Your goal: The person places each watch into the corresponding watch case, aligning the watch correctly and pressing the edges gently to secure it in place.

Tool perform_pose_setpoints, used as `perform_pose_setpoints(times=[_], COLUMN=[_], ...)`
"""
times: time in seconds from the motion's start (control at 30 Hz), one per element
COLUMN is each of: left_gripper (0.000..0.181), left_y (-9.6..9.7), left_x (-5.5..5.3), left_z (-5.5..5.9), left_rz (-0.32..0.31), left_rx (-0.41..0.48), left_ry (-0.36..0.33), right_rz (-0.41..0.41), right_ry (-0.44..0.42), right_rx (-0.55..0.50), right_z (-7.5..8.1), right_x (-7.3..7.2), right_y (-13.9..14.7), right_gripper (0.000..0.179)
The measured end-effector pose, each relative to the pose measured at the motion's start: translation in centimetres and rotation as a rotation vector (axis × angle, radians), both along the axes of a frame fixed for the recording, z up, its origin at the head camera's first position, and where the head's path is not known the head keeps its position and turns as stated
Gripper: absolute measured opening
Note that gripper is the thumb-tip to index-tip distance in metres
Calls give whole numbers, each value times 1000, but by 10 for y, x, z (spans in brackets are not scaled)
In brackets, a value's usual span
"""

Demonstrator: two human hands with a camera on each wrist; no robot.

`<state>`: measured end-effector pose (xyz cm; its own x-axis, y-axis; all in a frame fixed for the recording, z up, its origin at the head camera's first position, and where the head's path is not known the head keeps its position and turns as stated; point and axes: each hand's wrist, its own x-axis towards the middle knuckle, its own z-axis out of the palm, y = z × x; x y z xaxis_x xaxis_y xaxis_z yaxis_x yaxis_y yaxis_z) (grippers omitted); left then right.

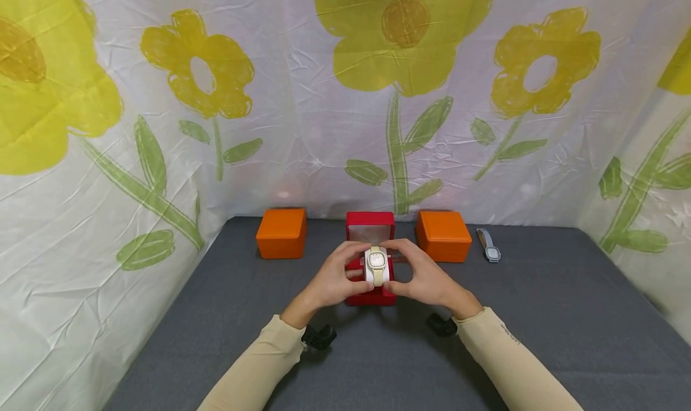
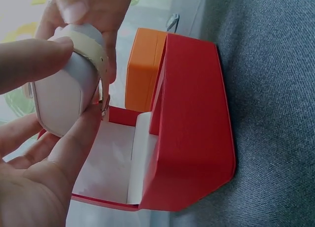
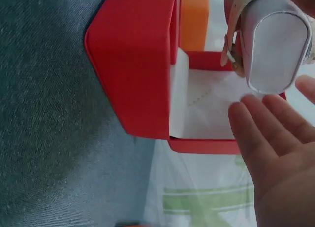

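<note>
A cream-strapped watch [image 1: 377,260] with a pale, rounded-square face is wrapped around a white cushion [image 3: 278,52]. My left hand [image 1: 335,276] grips it from the left, thumb along its front edge and fingers beneath, as the left wrist view shows. From the right, my right hand [image 1: 429,279] holds it between thumb and index finger. Its other fingers [image 3: 275,118] stretch out straight beside the cushion's end. Right behind and below is a red box [image 2: 197,118], its lid raised and its pale lining showing. The hands and cushion hide part of the box's inside.
Closed orange boxes stand to the left [image 1: 281,234] and right [image 1: 444,237] of the red one. A watch with a blue-grey strap [image 1: 492,253] lies beyond the right box. Dark grey cloth [image 1: 232,351] covers the table, and a flowered curtain [image 1: 291,159] hangs behind it.
</note>
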<state>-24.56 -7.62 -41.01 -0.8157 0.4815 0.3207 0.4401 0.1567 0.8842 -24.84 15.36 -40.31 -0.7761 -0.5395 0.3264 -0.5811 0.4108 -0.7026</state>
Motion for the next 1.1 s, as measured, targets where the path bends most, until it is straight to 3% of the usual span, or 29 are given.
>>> perform_pose_setpoints(times=[0.3, 0.43, 0.67, 1.1], left_gripper=[70, 69, 66, 64], left_y=[-3, -4, -5, -5], left_x=[-6, -7, -15, -26], left_z=[-6, -8, -11, -22], left_rz=[-11, 3, 84, 98], left_rx=[-17, -99, -302, -392], left_ry=[-34, -15, 80, 97], right_rz=[12, 12, 11, 1], right_ry=[-1, -18, -34, -18], right_rx=[23, 47, 75, 106], right_z=[-6, -10, -18, -23], right_x=[-8, -12, -22, -29], right_y=[1, 1, 0, -5], right_gripper=[58, 57, 56, 53])
